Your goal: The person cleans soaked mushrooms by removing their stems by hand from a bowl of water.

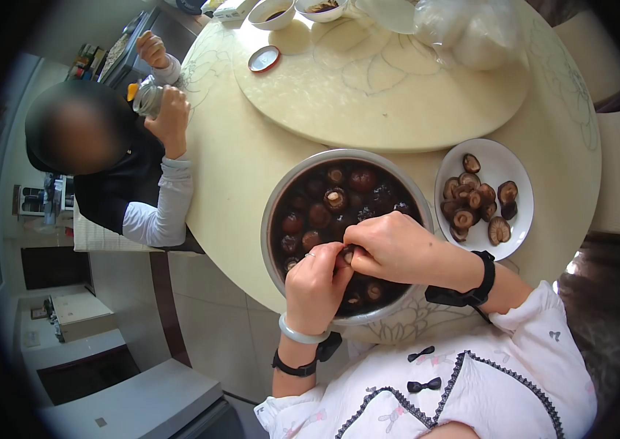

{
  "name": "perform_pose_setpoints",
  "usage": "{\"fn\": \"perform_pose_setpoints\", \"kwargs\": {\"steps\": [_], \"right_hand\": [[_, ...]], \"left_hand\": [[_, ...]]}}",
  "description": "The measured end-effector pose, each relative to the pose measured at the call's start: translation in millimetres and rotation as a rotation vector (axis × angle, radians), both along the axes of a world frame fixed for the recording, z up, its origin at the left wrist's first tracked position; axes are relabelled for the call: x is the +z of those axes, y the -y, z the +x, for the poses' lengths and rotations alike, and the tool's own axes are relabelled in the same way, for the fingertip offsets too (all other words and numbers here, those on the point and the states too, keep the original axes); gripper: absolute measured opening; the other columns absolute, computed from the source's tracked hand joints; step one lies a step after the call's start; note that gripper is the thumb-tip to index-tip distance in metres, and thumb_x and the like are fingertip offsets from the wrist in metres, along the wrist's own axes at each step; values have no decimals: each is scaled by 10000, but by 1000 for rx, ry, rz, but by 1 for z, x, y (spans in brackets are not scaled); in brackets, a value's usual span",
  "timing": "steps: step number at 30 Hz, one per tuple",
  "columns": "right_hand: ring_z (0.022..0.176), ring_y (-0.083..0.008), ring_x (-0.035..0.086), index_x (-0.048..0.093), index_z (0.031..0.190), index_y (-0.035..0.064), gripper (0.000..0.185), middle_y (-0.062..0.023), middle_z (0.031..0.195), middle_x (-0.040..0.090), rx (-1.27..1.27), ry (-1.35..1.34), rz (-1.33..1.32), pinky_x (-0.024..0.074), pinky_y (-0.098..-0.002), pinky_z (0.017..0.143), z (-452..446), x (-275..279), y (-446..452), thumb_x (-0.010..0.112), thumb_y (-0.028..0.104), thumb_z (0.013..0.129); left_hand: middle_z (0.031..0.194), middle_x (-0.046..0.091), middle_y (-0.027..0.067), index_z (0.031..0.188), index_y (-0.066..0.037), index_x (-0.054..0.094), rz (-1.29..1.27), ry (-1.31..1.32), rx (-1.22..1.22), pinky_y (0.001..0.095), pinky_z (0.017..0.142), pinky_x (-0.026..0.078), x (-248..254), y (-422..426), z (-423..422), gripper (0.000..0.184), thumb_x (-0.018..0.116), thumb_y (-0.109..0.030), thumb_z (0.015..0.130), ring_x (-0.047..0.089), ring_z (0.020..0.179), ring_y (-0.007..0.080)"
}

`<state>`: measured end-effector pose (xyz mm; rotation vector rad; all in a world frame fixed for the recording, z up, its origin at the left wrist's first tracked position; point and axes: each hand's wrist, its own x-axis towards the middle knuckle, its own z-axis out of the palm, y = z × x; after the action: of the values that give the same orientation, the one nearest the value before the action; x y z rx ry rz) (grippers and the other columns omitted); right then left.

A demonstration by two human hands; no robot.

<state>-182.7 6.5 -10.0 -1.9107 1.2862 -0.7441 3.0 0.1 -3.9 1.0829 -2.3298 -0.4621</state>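
Both my hands meet over a metal basin (278,186) of dark water in which several shiitake mushrooms (319,215) float. My left hand (315,284) and my right hand (387,245) are closed, fingertips together, around one shiitake mushroom (348,255). Only a small part of that mushroom shows between the fingers. To the right of the basin, a white plate (518,228) bears several more brown shiitake mushrooms (471,197), some with their stem side up.
Across the table (226,205), a person in a dark vest holds a glass jar (149,99). A jar lid (264,58) lies on the raised turntable (368,117). Two bowls (272,16) and a plastic bag (467,33) stand at the far side.
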Motion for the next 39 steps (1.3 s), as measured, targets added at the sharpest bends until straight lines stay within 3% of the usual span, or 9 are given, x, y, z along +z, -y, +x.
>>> {"fn": "perform_pose_setpoints", "kwargs": {"steps": [9, 12, 15, 17, 25, 28, 30, 37, 39], "right_hand": [[694, -331, 677, 645, 815, 34, 174, -135, 769, 684, -21, -255, -44, 554, -425, 619, 5, -7, -4, 630, 204, 850], [758, -342, 701, 655, 843, 23, 212, -171, 818, 700, 26, -338, 11, 573, -423, 668, 5, 0, -3, 599, 224, 882], [776, -346, 695, 625, 866, 29, 220, -161, 839, 693, -14, -191, -39, 563, -437, 674, 3, 2, -3, 569, 232, 929], [790, -350, 692, 612, 875, 30, 226, -159, 854, 691, 15, -152, 2, 557, -444, 678, 0, 5, 0, 552, 234, 949], [856, -359, 684, 613, 917, 21, 213, -170, 905, 692, 118, -36, 132, 540, -455, 708, -6, 9, 5, 527, 209, 971], [868, -356, 684, 625, 934, 23, 183, -166, 911, 698, 130, -81, 114, 539, -453, 721, -5, 7, 3, 542, 186, 945], [879, -352, 684, 635, 938, 30, 153, -158, 915, 699, 156, -125, 122, 540, -446, 725, -5, 7, 4, 558, 162, 919], [793, -335, 665, 597, 867, 37, 196, -130, 820, 655, 112, -95, -10, 524, -428, 661, -3, 3, 0, 568, 202, 970], [904, -315, 696, 639, 949, 40, 129, -139, 940, 704, 129, -190, 67, 559, -418, 740, -3, 9, 1, 576, 144, 904]], "left_hand": [[876, 691, 170, 1011, 4, 655, 290, -14, -25, 376, 666, 561, 3, 8, 5, 238, 709, -13, 780, 681, 727, 323], [915, 695, 193, 1000, 11, 663, 331, 50, -62, 391, 687, 562, 5, 10, 4, 211, 695, -11, 792, 684, 748, 340], [884, 718, 147, 1070, 22, 665, 309, 16, -37, 307, 690, 573, 0, 10, 9, 275, 691, 30, 796, 729, 766, 235], [893, 727, 116, 1076, 46, 662, 545, -204, 46, 272, 705, 578, 0, 8, 13, 263, 692, 45, 815, 738, 793, 181], [848, 705, 110, 1047, -6, 668, 228, -232, 86, 283, 661, 575, 6, -3, 4, 258, 697, 35, 794, 719, 741, 199], [817, 699, 91, 1022, -1, 664, 134, -112, 41, 281, 670, 571, 6, -4, 4, 259, 685, 68, 773, 707, 719, 173], [785, 670, 100, 1013, -23, 642, 48, 24, 2, 310, 610, 541, 8, -5, 3, 278, 714, 41, 752, 680, 675, 222], [780, 666, 114, 1033, -33, 630, 65, 106, -35, 364, 617, 531, 2, -2, 4, 272, 717, -9, 775, 671, 675, 278], [781, 662, 150, 1034, -17, 621, 202, 96, -42, 390, 632, 530, 2, 1, 5, 237, 690, -31, 808, 672, 699, 324]]}}
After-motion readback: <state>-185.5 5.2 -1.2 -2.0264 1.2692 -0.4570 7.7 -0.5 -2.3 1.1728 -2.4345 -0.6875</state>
